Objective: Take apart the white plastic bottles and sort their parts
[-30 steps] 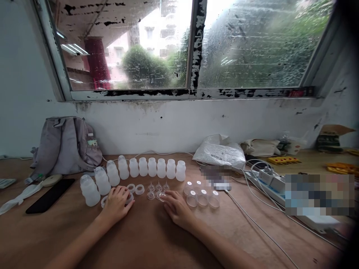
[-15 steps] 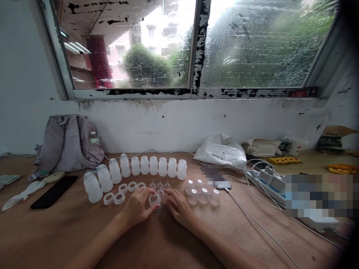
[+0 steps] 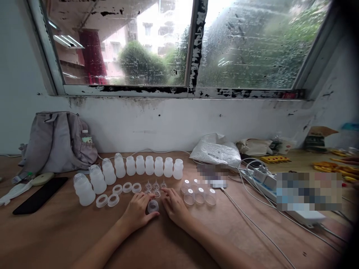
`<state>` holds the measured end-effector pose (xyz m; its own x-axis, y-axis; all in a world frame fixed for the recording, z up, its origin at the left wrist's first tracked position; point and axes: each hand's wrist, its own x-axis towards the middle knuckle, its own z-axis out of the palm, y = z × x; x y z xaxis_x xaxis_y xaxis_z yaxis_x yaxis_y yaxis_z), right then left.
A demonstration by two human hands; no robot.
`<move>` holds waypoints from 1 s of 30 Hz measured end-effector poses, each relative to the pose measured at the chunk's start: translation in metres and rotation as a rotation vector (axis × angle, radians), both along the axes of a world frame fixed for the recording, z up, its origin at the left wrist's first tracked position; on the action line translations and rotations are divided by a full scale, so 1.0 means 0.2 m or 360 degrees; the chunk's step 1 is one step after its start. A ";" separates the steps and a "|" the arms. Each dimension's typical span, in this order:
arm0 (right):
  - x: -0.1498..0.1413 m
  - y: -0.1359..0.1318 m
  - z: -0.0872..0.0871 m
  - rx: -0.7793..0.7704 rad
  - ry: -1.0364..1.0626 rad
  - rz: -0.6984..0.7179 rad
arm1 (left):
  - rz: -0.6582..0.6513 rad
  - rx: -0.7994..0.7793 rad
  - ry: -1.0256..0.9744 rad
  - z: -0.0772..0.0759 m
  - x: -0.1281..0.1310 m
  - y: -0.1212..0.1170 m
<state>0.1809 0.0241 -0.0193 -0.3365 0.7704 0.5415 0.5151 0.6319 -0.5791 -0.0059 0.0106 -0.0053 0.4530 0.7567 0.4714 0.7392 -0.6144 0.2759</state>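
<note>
My left hand has thumb and forefinger curled around a clear bottle collar, low at the tabletop, with what looks like a nipple inside it. My right hand rests on the table to its right, fingers extended and holding nothing. Just beyond both hands stand several clear silicone nipples, tips upward. Loose white collar rings lie to the left of my left hand. Clear domed caps are grouped to the right of my right hand. Frosted baby bottles form a curved row behind; the leftmost ones have tops fitted.
On the left are a black phone and a grey backpack. A silvery plastic bag lies against the wall. To the right, a white cable and a power strip cross the table. Part of another person's hand shows at the far right.
The collar in my left hand has gone from tilted to lying flat over the nipple. My right hand stays nearly in place. The view has shifted slightly right.
</note>
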 end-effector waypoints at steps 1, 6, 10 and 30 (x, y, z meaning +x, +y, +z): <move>0.00 0.00 0.00 0.0000 -0.0004 -0.0001 | 0.0014 0.0001 0.0003 0.00 0.00 0.00; 0.00 0.00 -0.01 -0.0009 -0.0013 -0.0011 | 0.0002 0.0009 -0.0034 0.00 0.00 0.00; 0.00 -0.02 0.02 0.0003 -0.0122 0.0082 | -0.0008 -0.0132 -0.0363 0.02 0.02 -0.02; -0.06 -0.07 0.05 -0.0258 0.0217 0.0058 | 0.0008 -0.1077 -0.1619 -0.02 0.12 -0.04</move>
<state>0.1685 0.0103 -0.0085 -0.2976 0.8400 0.4538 0.4036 0.5414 -0.7375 0.0184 0.0031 -0.0087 0.1034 0.9874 0.1194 0.0019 -0.1202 0.9927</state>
